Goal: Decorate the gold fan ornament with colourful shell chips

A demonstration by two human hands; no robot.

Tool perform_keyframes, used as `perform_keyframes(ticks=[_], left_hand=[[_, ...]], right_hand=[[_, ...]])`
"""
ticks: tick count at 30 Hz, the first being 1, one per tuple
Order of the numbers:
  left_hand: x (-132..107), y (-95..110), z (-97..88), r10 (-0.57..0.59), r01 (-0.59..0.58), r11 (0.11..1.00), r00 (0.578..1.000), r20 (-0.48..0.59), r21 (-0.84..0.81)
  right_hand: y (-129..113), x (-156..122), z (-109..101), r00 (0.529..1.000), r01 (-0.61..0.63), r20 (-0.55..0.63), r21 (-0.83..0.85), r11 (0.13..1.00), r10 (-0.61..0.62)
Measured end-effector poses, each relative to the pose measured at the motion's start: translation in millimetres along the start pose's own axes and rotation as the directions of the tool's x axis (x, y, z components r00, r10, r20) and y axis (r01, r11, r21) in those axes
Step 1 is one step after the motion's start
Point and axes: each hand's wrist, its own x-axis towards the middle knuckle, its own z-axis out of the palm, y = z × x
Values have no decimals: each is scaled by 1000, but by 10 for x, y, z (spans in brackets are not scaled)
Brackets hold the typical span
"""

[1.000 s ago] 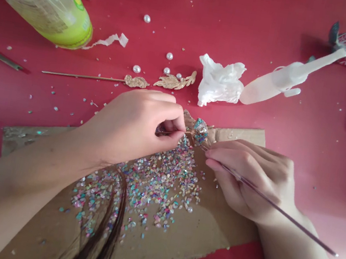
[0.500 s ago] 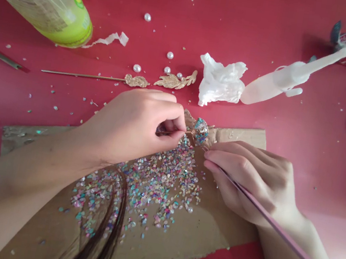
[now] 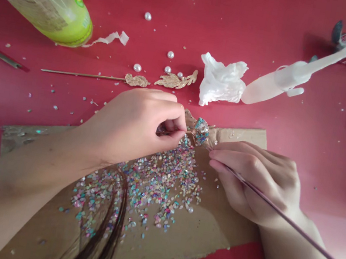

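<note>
My left hand [image 3: 140, 126] pinches the thin gold stem of a hairpin between thumb and forefinger. The hairpin's fan-shaped head [image 3: 201, 132], covered in blue, teal and clear chips, sticks out to the right of my fingertips. In my right hand [image 3: 253, 182] are slim pink tweezers [image 3: 290, 219], held like a pen. Their points lie just right of and below the fan-shaped head, apart from it. Beneath both hands spreads a pile of small coloured shell-like chips [image 3: 156, 188] with a few pearls, on a piece of cardboard [image 3: 187, 242].
Behind my hands lie a gold hair stick [image 3: 82, 75], a gold leaf ornament [image 3: 174, 80], loose pearls [image 3: 137, 68], crumpled white tissue [image 3: 222, 82] and a white bottle with a long nozzle [image 3: 277, 83]. A green-labelled bottle [image 3: 67, 25] stands left. Hair strands [image 3: 114, 221] hang in front.
My right hand has shifted slightly right, drawing the tweezers' points away from the fan-shaped head and turning the tweezers. My left hand and the hairpin have hardly moved.
</note>
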Motion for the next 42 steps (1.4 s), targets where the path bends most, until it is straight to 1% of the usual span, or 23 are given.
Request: perform_keyframes(ticks=[4, 8, 10, 16, 21, 26, 34, 42], left_hand=[[-3, 3, -2, 5, -5, 1000, 1000, 2, 2], [-4, -2, 2, 8, -8, 1000, 1000, -7, 3], [-5, -5, 5, 14, -14, 1000, 1000, -9, 0], [-4, -8, -1, 26, -26, 1000, 1000, -3, 2], [-5, -4, 0, 17, -17, 1000, 1000, -2, 15], [-7, -3, -1, 15, -15, 1000, 1000, -6, 20], [0, -11, 8, 30, -30, 1000, 999, -12, 9], [-5, 15, -8, -11, 11, 1000, 1000, 8, -16]], right_hand=[[7, 3, -2, 1000, -9, 1, 4, 1000, 9], [26, 11, -2, 999, 37, 21, -14, 999, -37], [28, 13, -1, 999, 38, 23, -25, 999, -37], [9, 12, 0, 999, -35, -11, 11, 999, 35], [8, 17, -4, 997, -70, -10, -9, 997, 70], [7, 31, -14, 998, -68, 4, -26, 997, 68], [10, 34, -13, 998, -57, 5, -8, 998, 57], [32, 37, 14, 999, -31, -26, -4, 1000, 31]])
